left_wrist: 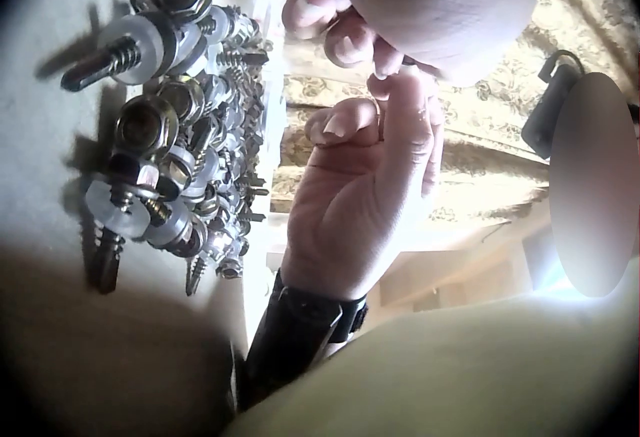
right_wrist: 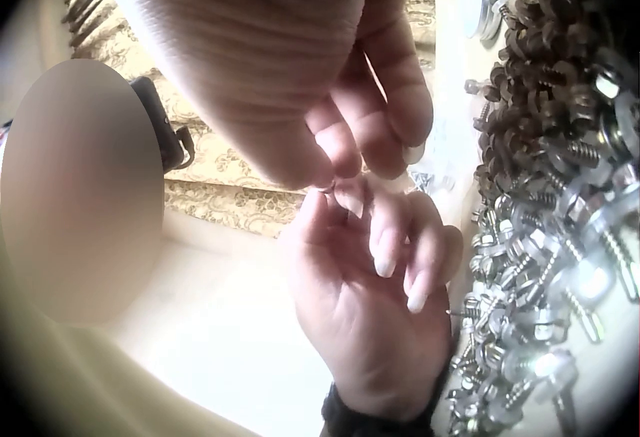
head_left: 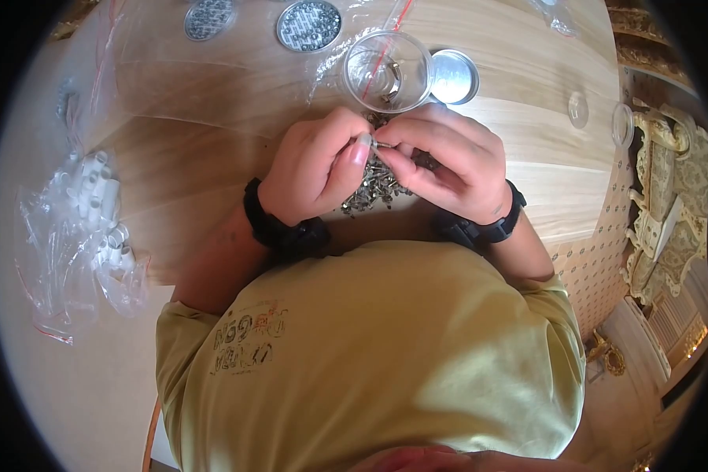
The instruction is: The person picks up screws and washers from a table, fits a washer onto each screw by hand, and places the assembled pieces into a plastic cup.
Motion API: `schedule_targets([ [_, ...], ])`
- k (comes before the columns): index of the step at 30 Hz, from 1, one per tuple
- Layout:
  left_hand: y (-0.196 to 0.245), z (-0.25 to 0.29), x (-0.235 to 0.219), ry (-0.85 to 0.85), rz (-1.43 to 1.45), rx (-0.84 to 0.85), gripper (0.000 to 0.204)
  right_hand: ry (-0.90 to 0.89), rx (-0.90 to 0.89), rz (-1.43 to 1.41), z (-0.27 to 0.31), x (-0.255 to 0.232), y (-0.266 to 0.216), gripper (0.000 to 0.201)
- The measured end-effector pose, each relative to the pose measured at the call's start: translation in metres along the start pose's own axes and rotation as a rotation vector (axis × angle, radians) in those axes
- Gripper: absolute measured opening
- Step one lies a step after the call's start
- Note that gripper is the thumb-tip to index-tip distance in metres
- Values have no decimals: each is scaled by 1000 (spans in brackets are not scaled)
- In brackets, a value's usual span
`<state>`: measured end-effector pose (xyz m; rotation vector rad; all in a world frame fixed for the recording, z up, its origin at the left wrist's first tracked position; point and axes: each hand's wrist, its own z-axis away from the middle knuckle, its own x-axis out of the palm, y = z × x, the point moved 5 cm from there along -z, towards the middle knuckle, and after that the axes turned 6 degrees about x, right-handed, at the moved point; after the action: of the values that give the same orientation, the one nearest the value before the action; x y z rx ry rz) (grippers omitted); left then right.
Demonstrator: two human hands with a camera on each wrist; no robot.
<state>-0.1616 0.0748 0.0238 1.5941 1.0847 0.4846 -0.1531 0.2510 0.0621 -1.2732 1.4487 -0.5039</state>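
Observation:
Over a pile of hex-head self-drilling screws, both hands meet fingertip to fingertip. My left hand pinches one end of a small metal screw between thumb and forefinger. From the other side, the thumb and forefinger of my right hand pinch its other end. Fingers hide most of that screw in both wrist views. Hex heads and pale washers show clearly on the piled screws in the left wrist view, and the heap also fills the right side of the right wrist view.
Beyond the hands stands a clear plastic tub with a few screws inside, beside a round metal lid. Two round tins of small metal parts sit farther back. Bagged white tube pieces lie left. A clear lid is at right.

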Motion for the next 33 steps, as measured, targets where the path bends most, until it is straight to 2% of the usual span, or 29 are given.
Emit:
schedule_targets([
  [7, -4, 2, 4, 8, -75, -19, 12, -30, -80, 63, 1, -1, 4, 23],
  [9, 0, 1, 2, 31, -125, 69, 12, -45, -90, 53, 0, -3, 2, 24],
  [14, 4, 0, 2, 57, -114, 128, 12, -53, -138, -1, -1, -5, -5, 19],
  [19, 4, 2, 4, 87, -65, 214, 9, -43, -102, -35, 4, -13, -8, 24],
  [21, 0, 9, -1, 245, 95, 180, 8, 2, -89, -59, 0, -22, -12, 20],
  [23, 9, 2, -12, 259, 122, 223, 8, 1, -64, 7, -5, -39, -13, 19],
  [25, 18, -10, -17, 268, 154, 270, 9, 188, 138, -51, -2, -52, -7, 17],
  [27, 26, -17, -22, 370, -233, 260, 16, 264, 183, 79, -3, -60, 6, 16],
  [29, 29, -28, -23, 341, -291, 199, 20, 100, 271, 366, -9, -64, 15, 18],
  [30, 27, -31, -23, 320, -344, 131, 25, 72, 273, 385, -8, -62, 22, 20],
  [33, 24, -27, -26, 365, -314, 142, 33, -18, 349, 378, -4, -58, 29, 20],
])
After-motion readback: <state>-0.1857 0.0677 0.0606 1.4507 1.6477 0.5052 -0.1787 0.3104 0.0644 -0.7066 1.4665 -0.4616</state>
